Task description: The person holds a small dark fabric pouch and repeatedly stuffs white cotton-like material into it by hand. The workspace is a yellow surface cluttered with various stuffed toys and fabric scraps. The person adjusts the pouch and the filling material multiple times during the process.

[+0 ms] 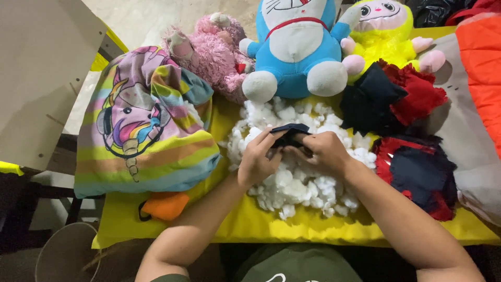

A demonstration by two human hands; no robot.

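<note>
Both hands are working over the middle of the bench (172, 230), which is covered in yellow cloth. The left hand (257, 159) and right hand (326, 151) are both gripping a small dark fabric piece (290, 130), fingers (266, 137) of each hand closing on it from either side, thumbs pressing near its underside. The dark fabric piece is sitting just above a loose heap of white stuffing (297, 183), which is lying on the yellow cloth right under the hands. Left of the heap a striped rainbow pillow with a unicorn print (146, 125) is lying tilted, with an orange fabric piece (166, 204) poking out beneath its lower edge. Behind the heap a pink fuzzy plush (214, 49) is leaning against a blue and white cat plush (295, 52), and a yellow plush (386, 31) is sitting just right of that one. To the right of the hands a dark navy and red ruffled plush (391, 94) is resting, and a second red-edged navy piece (420, 175) is lying flat below it, near the right forearm. An orange cushion (482, 62) is showing at the far right edge. A pale board (42, 68) is standing at the left.
</note>
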